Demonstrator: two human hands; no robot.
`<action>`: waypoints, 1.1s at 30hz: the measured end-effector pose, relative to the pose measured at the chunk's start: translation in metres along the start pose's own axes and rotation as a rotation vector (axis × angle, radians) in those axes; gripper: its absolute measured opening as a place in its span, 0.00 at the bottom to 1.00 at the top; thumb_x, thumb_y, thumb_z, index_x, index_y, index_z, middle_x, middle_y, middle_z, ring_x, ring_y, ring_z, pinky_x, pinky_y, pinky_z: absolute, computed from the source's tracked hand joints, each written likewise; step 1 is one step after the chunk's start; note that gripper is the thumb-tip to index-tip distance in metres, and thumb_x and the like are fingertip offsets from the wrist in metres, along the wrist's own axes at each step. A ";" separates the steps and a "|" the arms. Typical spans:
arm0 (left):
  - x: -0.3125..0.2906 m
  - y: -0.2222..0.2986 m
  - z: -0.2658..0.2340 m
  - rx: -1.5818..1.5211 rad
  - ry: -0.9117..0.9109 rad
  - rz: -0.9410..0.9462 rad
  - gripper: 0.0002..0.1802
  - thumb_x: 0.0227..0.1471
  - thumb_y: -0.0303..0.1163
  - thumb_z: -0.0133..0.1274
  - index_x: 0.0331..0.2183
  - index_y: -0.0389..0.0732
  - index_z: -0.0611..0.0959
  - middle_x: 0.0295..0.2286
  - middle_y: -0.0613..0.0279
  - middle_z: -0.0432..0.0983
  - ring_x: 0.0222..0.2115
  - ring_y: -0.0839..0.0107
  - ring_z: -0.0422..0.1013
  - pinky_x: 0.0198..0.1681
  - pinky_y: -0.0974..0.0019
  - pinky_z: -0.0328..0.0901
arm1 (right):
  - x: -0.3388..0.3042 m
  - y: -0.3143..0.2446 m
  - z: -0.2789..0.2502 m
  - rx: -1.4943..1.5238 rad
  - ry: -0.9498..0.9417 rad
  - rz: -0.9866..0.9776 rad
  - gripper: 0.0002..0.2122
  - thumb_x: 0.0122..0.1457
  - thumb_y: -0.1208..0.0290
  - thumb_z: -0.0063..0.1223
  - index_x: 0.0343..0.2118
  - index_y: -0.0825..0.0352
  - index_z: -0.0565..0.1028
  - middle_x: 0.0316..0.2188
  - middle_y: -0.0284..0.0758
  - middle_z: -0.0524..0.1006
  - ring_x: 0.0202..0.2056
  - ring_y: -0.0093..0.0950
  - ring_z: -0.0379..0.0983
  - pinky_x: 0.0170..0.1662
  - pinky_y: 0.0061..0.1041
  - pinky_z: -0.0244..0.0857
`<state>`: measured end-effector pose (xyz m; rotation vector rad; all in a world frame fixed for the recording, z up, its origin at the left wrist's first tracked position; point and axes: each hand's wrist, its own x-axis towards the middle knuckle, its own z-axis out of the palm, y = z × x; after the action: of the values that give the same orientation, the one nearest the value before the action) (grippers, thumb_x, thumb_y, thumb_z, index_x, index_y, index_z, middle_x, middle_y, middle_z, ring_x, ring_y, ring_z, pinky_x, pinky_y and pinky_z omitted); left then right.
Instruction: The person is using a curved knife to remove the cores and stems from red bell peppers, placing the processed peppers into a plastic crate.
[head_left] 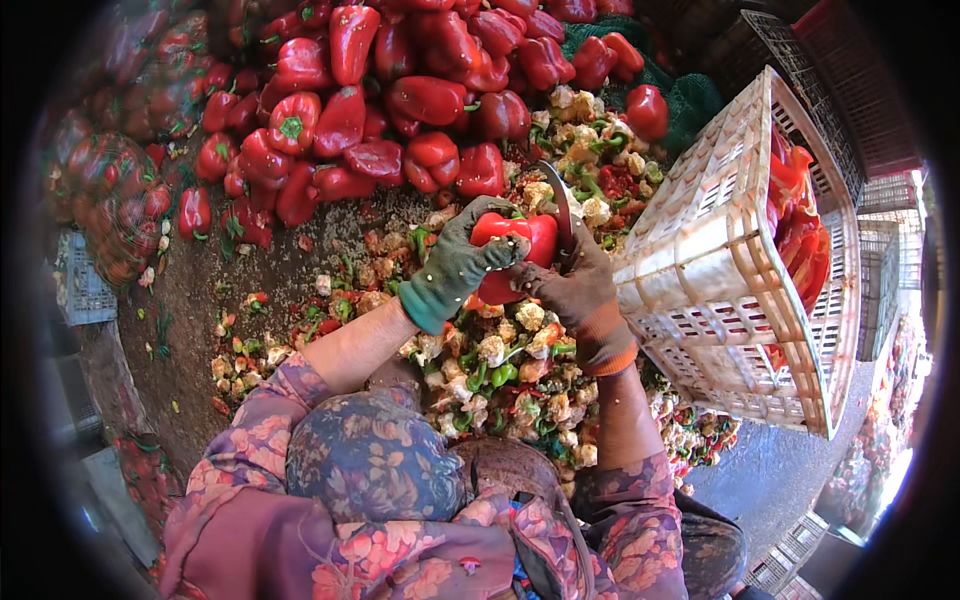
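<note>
Daylight is strongest along the right edge, where the scattered scraps (pixel 880 450) and stacked crates (pixel 895 210) wash out toward white. The middle is evenly and moderately lit, with the held pepper (pixel 540 235) crisp and small white highlights on the glossy pepper heap (pixel 430 75). The far right corner sinks into shadow around the dark crate (pixel 800 90), and the floor (pixel 720 480) at near right looks bluish. Netted peppers (pixel 105 200) on the left smear and blur; the pale crate (pixel 700 250) bows, and black vignetting rings everything.
</note>
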<state>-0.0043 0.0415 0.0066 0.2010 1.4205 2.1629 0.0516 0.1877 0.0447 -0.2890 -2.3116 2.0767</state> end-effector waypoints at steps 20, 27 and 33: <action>0.027 -0.003 -0.039 -0.611 0.017 -0.182 0.31 0.51 0.60 0.44 0.42 0.41 0.74 0.27 0.58 0.73 0.23 0.67 0.70 0.22 0.64 0.67 | -0.066 -0.076 -0.036 -0.265 0.542 -0.505 0.22 0.48 0.75 0.59 0.48 0.67 0.67 0.42 0.41 0.73 0.39 0.32 0.73 0.41 0.30 0.70; 0.000 -0.007 -0.015 -0.576 -0.330 -0.221 0.33 0.53 0.59 0.43 0.44 0.37 0.73 0.37 0.55 0.75 0.33 0.65 0.74 0.33 0.64 0.72 | -0.039 -0.097 -0.047 -0.914 0.416 -0.509 0.26 0.41 0.72 0.66 0.46 0.67 0.71 0.40 0.42 0.75 0.42 0.37 0.72 0.43 0.34 0.68; -0.035 -0.013 -0.009 -0.143 -0.163 -0.160 0.29 0.56 0.47 0.46 0.53 0.40 0.67 0.46 0.64 0.70 0.46 0.74 0.66 0.51 0.69 0.60 | -0.017 -0.031 -0.008 -0.721 -0.163 -0.259 0.13 0.43 0.65 0.60 0.33 0.60 0.73 0.23 0.35 0.73 0.28 0.38 0.72 0.31 0.35 0.66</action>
<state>0.0257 0.0205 -0.0027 0.1995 1.1471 2.0565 0.0660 0.1902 0.0777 0.1797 -2.9199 1.1324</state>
